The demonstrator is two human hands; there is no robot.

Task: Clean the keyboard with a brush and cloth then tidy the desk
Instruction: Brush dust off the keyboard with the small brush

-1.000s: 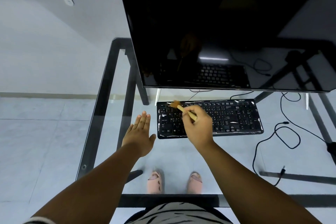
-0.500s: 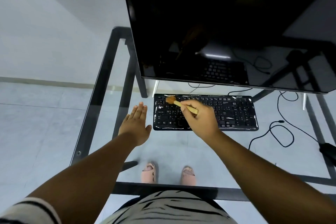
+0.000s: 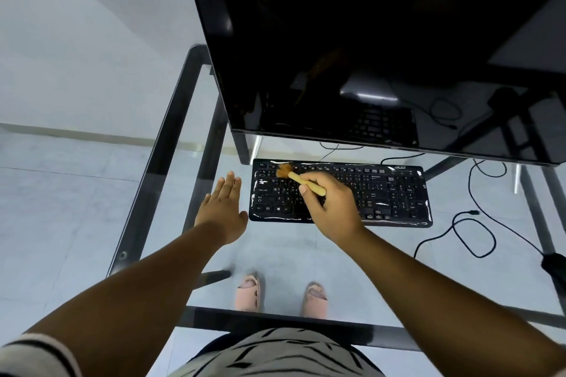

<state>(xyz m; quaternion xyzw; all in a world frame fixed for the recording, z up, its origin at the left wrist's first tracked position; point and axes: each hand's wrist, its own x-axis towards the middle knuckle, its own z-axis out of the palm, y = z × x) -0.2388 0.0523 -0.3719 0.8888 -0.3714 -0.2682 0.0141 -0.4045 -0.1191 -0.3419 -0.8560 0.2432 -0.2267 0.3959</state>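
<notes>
Nearest, under the glass desk [image 3: 153, 180], two feet in pink slippers [image 3: 248, 295] stand on the tiled floor. On the glass the left hand [image 3: 222, 211] lies flat with straight fingers close together, just left of the black keyboard [image 3: 382, 193], while the right hand [image 3: 329, 205] pinches the wooden handle of a small brush [image 3: 298, 178], its bristles on the keyboard's far-left keys. Beyond stands a dark monitor [image 3: 367, 40], with cables [image 3: 471, 223] trailing at the right

Single head-worn wide-angle view – looking forward and down, close over glass desk [image 3: 171, 131], keyboard [image 3: 395, 193] mid-frame
</notes>
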